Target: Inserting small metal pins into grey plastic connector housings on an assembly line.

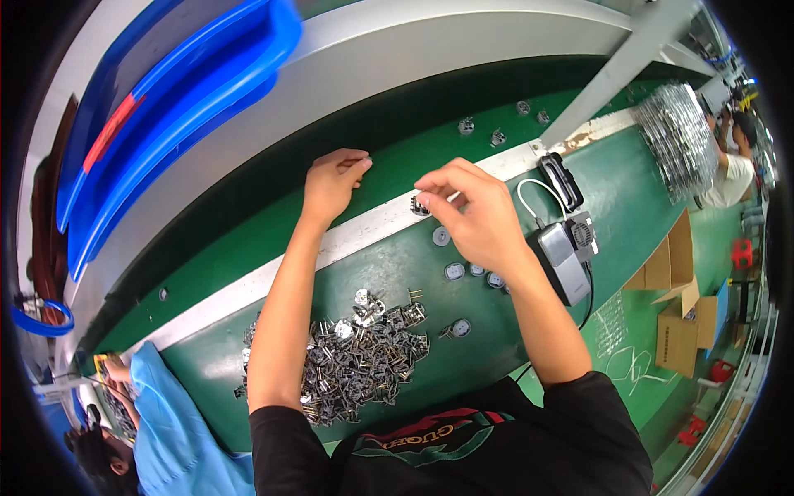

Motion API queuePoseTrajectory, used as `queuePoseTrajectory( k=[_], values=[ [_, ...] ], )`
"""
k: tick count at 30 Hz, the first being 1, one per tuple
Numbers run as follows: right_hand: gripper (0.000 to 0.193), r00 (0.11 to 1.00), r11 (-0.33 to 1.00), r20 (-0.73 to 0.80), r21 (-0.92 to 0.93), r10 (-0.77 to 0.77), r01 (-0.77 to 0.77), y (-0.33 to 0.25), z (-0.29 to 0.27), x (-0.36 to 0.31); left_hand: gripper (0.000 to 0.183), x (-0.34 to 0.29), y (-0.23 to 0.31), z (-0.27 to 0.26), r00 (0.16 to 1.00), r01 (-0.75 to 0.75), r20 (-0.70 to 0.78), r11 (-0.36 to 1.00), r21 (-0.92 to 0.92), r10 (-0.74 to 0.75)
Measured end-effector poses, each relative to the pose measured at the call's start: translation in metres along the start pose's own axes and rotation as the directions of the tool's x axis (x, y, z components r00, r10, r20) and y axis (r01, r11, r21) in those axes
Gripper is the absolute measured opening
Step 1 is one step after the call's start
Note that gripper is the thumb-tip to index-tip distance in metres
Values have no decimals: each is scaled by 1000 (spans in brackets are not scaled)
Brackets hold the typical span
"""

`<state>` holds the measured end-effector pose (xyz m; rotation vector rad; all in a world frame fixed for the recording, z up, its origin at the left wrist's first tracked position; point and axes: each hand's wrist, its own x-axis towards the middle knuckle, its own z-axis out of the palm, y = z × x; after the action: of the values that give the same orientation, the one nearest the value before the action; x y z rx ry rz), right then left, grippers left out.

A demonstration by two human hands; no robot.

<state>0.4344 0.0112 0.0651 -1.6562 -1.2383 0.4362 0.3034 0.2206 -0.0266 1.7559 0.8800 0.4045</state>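
Observation:
My right hand (475, 211) pinches a small black part with metal pins (420, 206) between thumb and fingers, over the white strip (364, 226) along the bench's far edge. Farther left and slightly beyond it, my left hand (332, 188) is closed in a pinch above the green belt. Whatever sits at its fingertips is too small to name. Below my right hand, several round grey pieces (454, 271) lie on the green bench (463, 372). A heap of black parts with metal pins (364, 372) spreads beside my left forearm.
Several small round assemblies (498, 137) rest on the green belt (397, 169) beyond the strip. A grey-and-black device (562, 263) with a white cable stands right of my right forearm. Blue bins (182, 107) hang upper left. Other people (178, 422) work at both sides; cardboard boxes (686, 335) stand on the floor.

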Motion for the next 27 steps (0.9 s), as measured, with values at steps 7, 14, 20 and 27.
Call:
queuePoseTrajectory(
  k=[7, 14, 20, 27],
  values=[
    [18, 966, 970, -127, 67, -226, 235, -4, -17, -46, 46, -120, 57, 5, 977, -212, -65, 958, -192, 204],
    [21, 855, 854, -47, -99, -517, 511, -18, 15, -50, 40, -177, 60, 14, 992, -116, 9, 936, -334, 126],
    [20, 884, 873, 30, -148, -466, 465, -25, 24, -61, 38, -191, 63, 19, 990, -142, -68, 937, -318, 127],
    [26, 839, 815, 114, -202, -532, 544, -28, 29, -63, 37, -201, 61, 18, 996, -81, -62, 927, -367, 63]
  ],
)
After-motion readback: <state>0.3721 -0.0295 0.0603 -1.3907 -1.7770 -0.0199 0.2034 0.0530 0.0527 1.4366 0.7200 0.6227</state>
